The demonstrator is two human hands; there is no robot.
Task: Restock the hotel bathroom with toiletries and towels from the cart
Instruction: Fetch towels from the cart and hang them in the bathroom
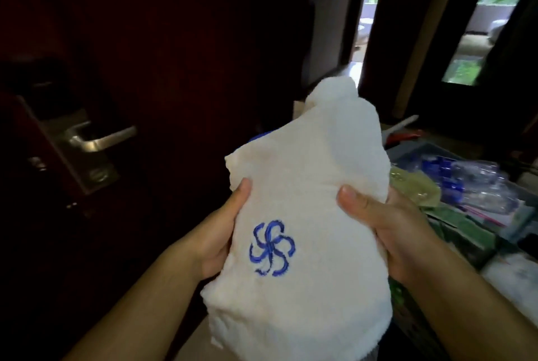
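Note:
A folded white towel [308, 186] with a blue embroidered pinwheel emblem fills the middle of the head view. My left hand [217, 232] grips its left side, thumb on top. My right hand [384, 224] grips its right side, thumb on top and fingers hidden underneath. The towel is held up in front of me, above the left edge of the cart [471, 215]. A second white bundle shows at the towel's far end.
A dark wooden door with a metal lever handle [99, 139] and lock plate stands at the left. The cart at the right holds plastic water bottles with blue caps [477, 183], yellow-green packets [413, 186] and other supplies. Bright doorways open at the back.

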